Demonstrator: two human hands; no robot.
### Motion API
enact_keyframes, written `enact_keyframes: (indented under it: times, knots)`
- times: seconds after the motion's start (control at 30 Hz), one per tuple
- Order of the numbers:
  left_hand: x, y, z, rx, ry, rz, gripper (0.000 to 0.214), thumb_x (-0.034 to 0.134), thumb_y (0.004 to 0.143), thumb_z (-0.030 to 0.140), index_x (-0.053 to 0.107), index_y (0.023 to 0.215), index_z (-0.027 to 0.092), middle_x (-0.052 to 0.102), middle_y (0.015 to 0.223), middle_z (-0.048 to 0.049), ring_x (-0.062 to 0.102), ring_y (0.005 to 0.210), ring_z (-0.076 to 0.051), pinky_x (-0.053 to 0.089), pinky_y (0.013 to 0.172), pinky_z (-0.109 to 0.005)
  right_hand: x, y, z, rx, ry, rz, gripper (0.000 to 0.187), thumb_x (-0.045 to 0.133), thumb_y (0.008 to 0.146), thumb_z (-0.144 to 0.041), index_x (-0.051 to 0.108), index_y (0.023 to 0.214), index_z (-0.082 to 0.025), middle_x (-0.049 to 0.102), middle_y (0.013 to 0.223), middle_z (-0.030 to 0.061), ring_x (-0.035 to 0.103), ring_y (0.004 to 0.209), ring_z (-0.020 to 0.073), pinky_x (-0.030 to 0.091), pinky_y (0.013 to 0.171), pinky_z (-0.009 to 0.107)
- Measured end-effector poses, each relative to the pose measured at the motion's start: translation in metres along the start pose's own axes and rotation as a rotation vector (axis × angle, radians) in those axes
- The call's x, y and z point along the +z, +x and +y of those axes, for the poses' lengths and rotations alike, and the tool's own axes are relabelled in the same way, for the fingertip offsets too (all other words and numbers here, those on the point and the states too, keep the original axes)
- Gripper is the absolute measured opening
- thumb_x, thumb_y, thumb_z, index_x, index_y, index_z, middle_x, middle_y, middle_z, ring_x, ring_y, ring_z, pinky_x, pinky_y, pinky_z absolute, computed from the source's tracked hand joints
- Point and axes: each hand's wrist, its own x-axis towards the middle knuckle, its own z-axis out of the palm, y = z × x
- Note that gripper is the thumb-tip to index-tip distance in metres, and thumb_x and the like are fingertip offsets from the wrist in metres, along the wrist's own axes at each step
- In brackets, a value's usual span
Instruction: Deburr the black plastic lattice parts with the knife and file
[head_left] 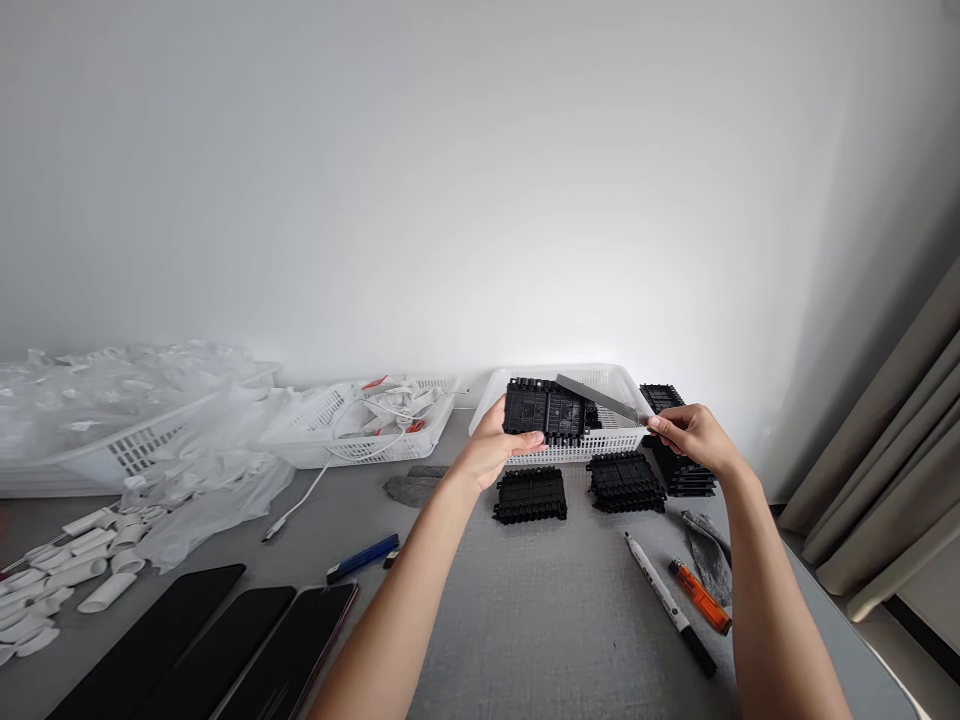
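Note:
My left hand (496,445) grips a flat black plastic part (545,410) by its lower left edge and holds it up above the table, in front of a white basket (600,440). My right hand (694,433) pinches the handle end of a thin grey metal blade (600,398), whose tip lies over the top of the black part. Two similar black parts (531,494) (625,482) lie on the grey table just below. A stack of more black parts (679,470) sits behind my right hand.
A marker pen (670,602), an orange lighter (699,596) and a grey cloth (709,553) lie at the right. A blue pen (362,557) and three dark phones (225,645) lie at the left front. White tubes (82,575), plastic bags (150,420) and a cable basket (367,430) fill the left.

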Motion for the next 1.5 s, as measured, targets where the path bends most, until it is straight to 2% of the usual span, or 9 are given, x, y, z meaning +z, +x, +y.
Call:
enact_keyframes:
  times: [0.1,0.27,0.53,0.7,0.8,1.0,1.1,1.27,1.5]
  knots:
    - [0.000,-0.001,0.001,0.005,-0.008,-0.009,0.067,0.087,0.054,0.009,0.061,0.113,0.022,0.068,0.113,-0.0057,0.067,0.094,-0.021,0.062,0.085,-0.043,0.002,0.002,-0.001,-0.017,-0.011,-0.016,0.056,0.058,0.085,-0.066,0.051,0.057,-0.018,0.045,0.054,-0.0015,0.040,0.050,0.0111,0.030,0.048,0.026]
    - [0.000,0.000,0.000,0.022,-0.003,0.012,0.062,0.088,0.052,0.010,0.061,0.108,0.020,0.068,0.109,-0.0051,0.067,0.094,-0.021,0.063,0.080,-0.040,-0.003,0.000,0.012,0.082,0.065,0.026,0.054,0.058,0.084,-0.068,0.060,0.066,-0.017,0.046,0.053,-0.0020,0.041,0.047,0.0113,0.031,0.046,0.026]
    - [0.002,-0.001,-0.001,0.037,-0.017,-0.011,0.071,0.088,0.052,0.011,0.059,0.116,0.021,0.066,0.121,-0.0077,0.067,0.100,-0.024,0.063,0.083,-0.042,0.005,0.002,-0.001,0.024,0.084,-0.031,0.054,0.059,0.084,-0.067,0.057,0.063,-0.018,0.046,0.052,-0.0027,0.040,0.047,0.0106,0.030,0.046,0.026]
    - [-0.001,0.003,-0.006,0.042,-0.008,0.018,0.070,0.086,0.054,0.011,0.058,0.117,0.022,0.065,0.126,-0.0085,0.066,0.104,-0.025,0.062,0.086,-0.043,0.000,0.001,0.008,0.099,0.068,0.050,0.055,0.059,0.082,-0.070,0.059,0.065,-0.018,0.046,0.053,-0.0023,0.041,0.047,0.0119,0.032,0.046,0.026]
    - [0.000,0.005,-0.010,0.048,0.002,0.008,0.071,0.086,0.055,0.012,0.058,0.119,0.023,0.065,0.126,-0.0087,0.067,0.104,-0.026,0.062,0.087,-0.044,0.007,0.002,-0.004,0.043,0.034,0.068,0.056,0.056,0.084,-0.070,0.053,0.062,-0.019,0.045,0.052,-0.0025,0.040,0.048,0.0118,0.030,0.048,0.027]
    - [0.007,0.000,-0.011,0.094,0.063,-0.061,0.075,0.088,0.056,0.015,0.058,0.124,0.023,0.061,0.136,-0.0105,0.065,0.110,-0.029,0.062,0.085,-0.044,0.035,0.010,-0.040,-0.124,-0.058,-0.031,0.058,0.051,0.089,-0.067,0.041,0.056,-0.021,0.040,0.053,-0.0024,0.034,0.050,0.0110,0.026,0.050,0.028]
    - [0.007,-0.001,-0.010,0.112,0.066,-0.058,0.075,0.088,0.056,0.016,0.058,0.124,0.023,0.059,0.137,-0.0106,0.065,0.112,-0.030,0.062,0.085,-0.044,0.032,0.010,-0.036,-0.108,-0.068,-0.052,0.058,0.050,0.089,-0.068,0.039,0.056,-0.021,0.039,0.053,-0.0030,0.033,0.050,0.0108,0.025,0.050,0.028]
    - [0.007,0.000,-0.009,0.100,0.078,-0.037,0.078,0.088,0.055,0.016,0.057,0.126,0.021,0.067,0.123,-0.0103,0.068,0.102,-0.028,0.062,0.083,-0.044,0.019,0.004,-0.028,-0.024,-0.044,-0.027,0.057,0.054,0.086,-0.069,0.044,0.059,-0.020,0.042,0.054,-0.0030,0.034,0.048,0.0105,0.024,0.049,0.027]
    - [0.010,-0.002,-0.010,0.126,0.072,-0.019,0.077,0.089,0.053,0.016,0.059,0.123,0.020,0.063,0.131,-0.0122,0.065,0.110,-0.030,0.062,0.085,-0.045,0.033,0.009,-0.041,-0.117,-0.082,-0.043,0.060,0.049,0.089,-0.069,0.038,0.055,-0.021,0.038,0.053,-0.0030,0.032,0.050,0.0104,0.024,0.050,0.027]
